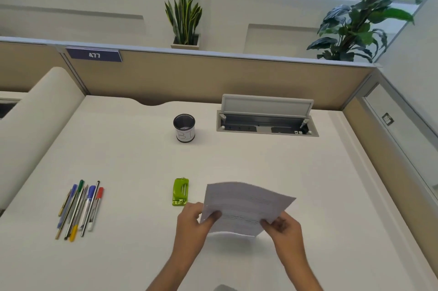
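While my left hand [193,220] and right hand [282,225] each pinch the printed sheets [246,205] above the desk [308,172], a green stapler [180,192] lies just beyond my left.

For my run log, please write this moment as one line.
left hand and right hand hold paper sheets above desk | green tool near left hand | pens lie left | cup upright behind
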`<state>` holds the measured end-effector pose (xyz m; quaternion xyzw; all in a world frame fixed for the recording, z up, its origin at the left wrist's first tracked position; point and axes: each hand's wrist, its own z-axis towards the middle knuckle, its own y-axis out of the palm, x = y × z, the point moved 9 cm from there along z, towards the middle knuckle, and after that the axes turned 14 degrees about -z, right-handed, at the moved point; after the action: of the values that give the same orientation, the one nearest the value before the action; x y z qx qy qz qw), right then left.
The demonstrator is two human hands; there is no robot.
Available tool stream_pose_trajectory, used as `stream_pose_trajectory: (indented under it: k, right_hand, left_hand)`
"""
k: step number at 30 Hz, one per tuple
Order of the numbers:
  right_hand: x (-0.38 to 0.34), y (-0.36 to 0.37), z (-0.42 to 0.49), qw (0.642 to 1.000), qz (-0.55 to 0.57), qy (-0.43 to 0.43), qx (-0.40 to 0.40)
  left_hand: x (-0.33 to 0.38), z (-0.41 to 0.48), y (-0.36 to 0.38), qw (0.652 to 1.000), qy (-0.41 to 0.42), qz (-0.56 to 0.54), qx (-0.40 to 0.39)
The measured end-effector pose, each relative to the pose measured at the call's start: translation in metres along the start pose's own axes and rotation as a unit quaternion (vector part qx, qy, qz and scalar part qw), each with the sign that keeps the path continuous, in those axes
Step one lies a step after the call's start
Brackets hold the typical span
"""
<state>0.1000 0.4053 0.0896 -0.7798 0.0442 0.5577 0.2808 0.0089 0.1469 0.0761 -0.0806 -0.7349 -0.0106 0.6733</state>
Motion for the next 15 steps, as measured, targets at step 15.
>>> stream_pose_trajectory:
  k: [15]
  right_hand:
    - [-0.11,-0.06,-0.005,0.938,-0.256,-0.229,-0.045]
  left_hand:
    - [0.115,-0.007,0.042,0.869,0.354,0.296,-0.178]
